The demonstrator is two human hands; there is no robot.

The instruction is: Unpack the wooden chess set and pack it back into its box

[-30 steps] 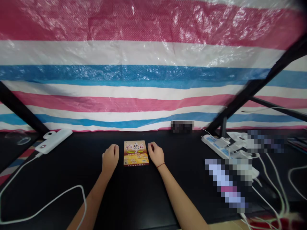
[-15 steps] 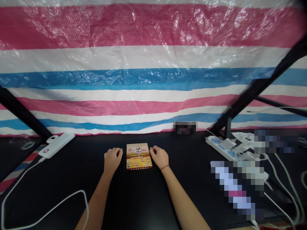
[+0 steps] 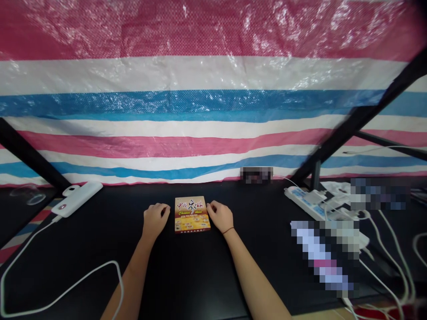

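A small Chinese chess box [image 3: 192, 215], yellow and dark red with printed lettering, lies flat on the black tabletop [image 3: 190, 275] between my hands. Left of it, my left hand [image 3: 156, 218] rests on the table, fingers loosely curled into a fist and nothing visible inside, with a narrow gap to the box. On the other side is my right hand [image 3: 220, 216], also curled, a thin dark cord round its wrist. Its thumb side sits right by the box's right edge; whether it touches I cannot tell.
At the left lies a white device [image 3: 78, 199] with a looping white cable [image 3: 71, 284]. A white power strip [image 3: 305, 202] with plugs and cables is at the right, near a blurred-out phone-like object [image 3: 320, 255]. Striped plastic sheeting [image 3: 187, 104] hangs behind; black frame bars [image 3: 33, 155] slant at both sides.
The whole view has shifted very slightly, with everything a little higher in the picture. My hands and the box keep the same places relative to each other.
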